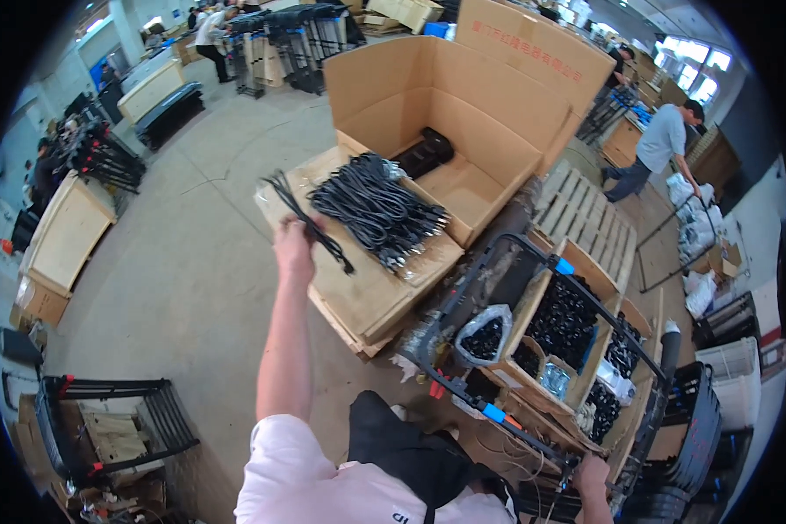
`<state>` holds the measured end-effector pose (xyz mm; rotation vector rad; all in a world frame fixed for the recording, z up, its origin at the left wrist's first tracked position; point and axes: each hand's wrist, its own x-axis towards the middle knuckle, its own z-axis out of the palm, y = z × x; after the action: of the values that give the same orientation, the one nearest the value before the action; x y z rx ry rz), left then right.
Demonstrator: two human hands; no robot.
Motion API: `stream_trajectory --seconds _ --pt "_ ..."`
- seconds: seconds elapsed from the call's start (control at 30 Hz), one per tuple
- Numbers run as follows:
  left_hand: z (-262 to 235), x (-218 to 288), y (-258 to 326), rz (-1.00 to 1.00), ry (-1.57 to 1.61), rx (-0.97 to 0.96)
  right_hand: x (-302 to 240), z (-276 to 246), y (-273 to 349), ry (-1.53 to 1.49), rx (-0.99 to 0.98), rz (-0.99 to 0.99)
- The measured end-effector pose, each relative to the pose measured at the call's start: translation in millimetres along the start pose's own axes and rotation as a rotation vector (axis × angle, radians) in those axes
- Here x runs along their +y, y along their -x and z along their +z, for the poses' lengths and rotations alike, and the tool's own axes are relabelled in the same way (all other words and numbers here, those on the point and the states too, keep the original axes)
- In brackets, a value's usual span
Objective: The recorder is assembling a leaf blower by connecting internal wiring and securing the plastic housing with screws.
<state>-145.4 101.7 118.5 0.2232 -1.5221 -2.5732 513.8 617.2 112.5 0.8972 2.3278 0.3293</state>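
Observation:
My left hand (pixel 293 244) reaches forward over the near left side of a wooden platform, its fingers closed around a folded black cable (pixel 310 220). Right beside it lies a large pile of bundled black cables (pixel 371 205) with metal-looking ends. Low on the right, my right hand (pixel 591 474) is closed at the near end of a black tubular frame (pixel 537 434) with blue sleeves. What its fingers grip there is too small to make out. The frame lies over a divided wooden parts box (pixel 520 327) holding many small black pieces.
An open cardboard box (pixel 498 113) with a black part (pixel 425 153) inside stands behind the cables on the wooden platform (pixel 349 301). A pallet (pixel 581 218) lies to the right. Another black frame (pixel 122 389) stands low left. A person (pixel 659 144) handles a frame at far right.

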Motion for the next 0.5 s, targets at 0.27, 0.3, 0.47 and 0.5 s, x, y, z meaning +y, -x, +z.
stream_trajectory --seconds 0.27,0.3,0.47,0.5 --pt "94.6 103.3 108.1 0.286 -0.327 -0.205 -17.4 -26.0 17.1 -0.044 0.051 -0.034" --pt "106.4 105.2 133.9 0.328 -0.471 -0.249 -15.2 -18.4 16.7 -0.077 0.132 -0.146" --pt "123.8 34.2 223.8 0.071 -0.435 -0.783 -19.3 -24.7 22.1 -0.149 0.208 0.0" --pt "128.3 17.4 250.0 0.01 -0.41 -0.859 -14.6 -21.3 27.0 -0.254 0.3 -0.123"
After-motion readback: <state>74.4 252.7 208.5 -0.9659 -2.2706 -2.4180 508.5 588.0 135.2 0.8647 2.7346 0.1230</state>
